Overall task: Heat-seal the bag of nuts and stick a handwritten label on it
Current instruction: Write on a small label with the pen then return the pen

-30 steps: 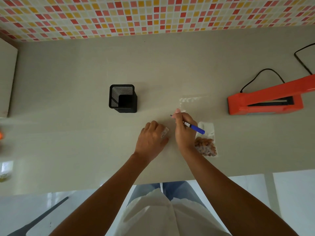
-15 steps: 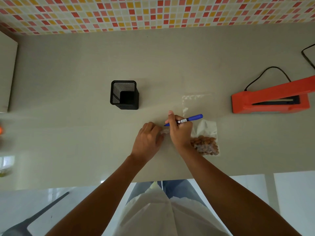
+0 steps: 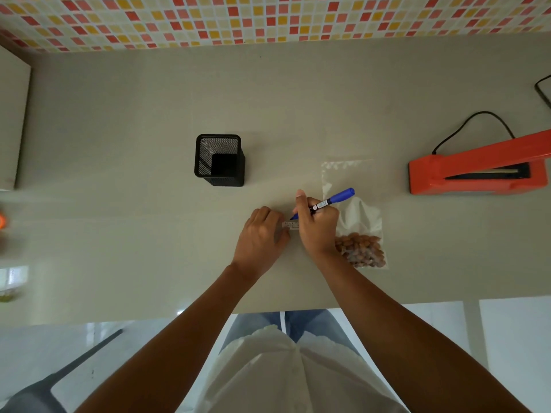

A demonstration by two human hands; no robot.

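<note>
Writing on label (image 3: 290,225) with blue marker (image 3: 325,202), tip set at label's upper edge. Right hand (image 3: 317,226) closed around marker in a pen grip, capped end angled up and to the right. Left hand (image 3: 262,234) pressed flat, fingertips (image 3: 281,231) pinning label's left end to table (image 3: 149,99); no object enclosed in that hand. Label small, mostly hidden between both hands; faint marks visible on it, not legible.

Bag of nuts (image 3: 356,222) lying flat on table, just beside right hand on its right, nuts gathered at near end, clear empty portion extending away. Seal condition at far end not determinable. Orange heat sealer (image 3: 477,174) well apart to the right, arm raised, black cord (image 3: 474,126) trailing behind. Black mesh pen holder (image 3: 219,159) standing near, beyond left hand.

Judged step: lettering of label, sticking not yet done.

Failure modes:
- Label slip under marker stroke if left fingertips ease off; result, skewed or broken lettering.
- Ink smear if right palm drags across fresh writing, or if label gets peeled too soon.
- Bag displacement from right wrist contact; result, nuts shifted toward open portion.
- Label curl or self-adhesion during lift from table, owing to small size.
</note>
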